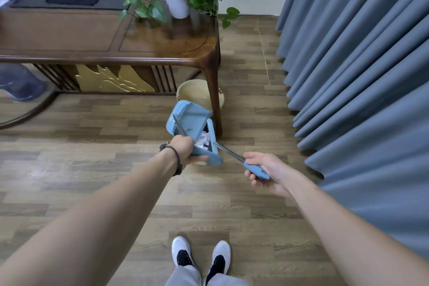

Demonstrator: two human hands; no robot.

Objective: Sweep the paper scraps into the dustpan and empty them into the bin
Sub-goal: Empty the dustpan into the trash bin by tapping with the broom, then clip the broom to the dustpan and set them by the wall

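Observation:
My left hand point(184, 149) is closed around the metal handle of the light blue dustpan point(191, 119), which is lifted and tilted in front of the table leg. White crumpled paper scraps point(203, 140) lie inside it. My right hand point(267, 173) grips the blue grip of the broom point(256, 170). The broom's metal shaft runs up and left into the dustpan, and its head is mostly hidden there. The cream round bin point(196, 93) stands on the floor just beyond the dustpan, partly under the table and behind the leg.
A dark wooden table point(111, 37) with a potted plant point(177, 2) fills the upper left; its leg point(214, 102) stands beside the dustpan. Grey-blue curtains point(359, 76) hang along the right. My shoes point(200, 255) are on the wood-pattern floor point(92, 123).

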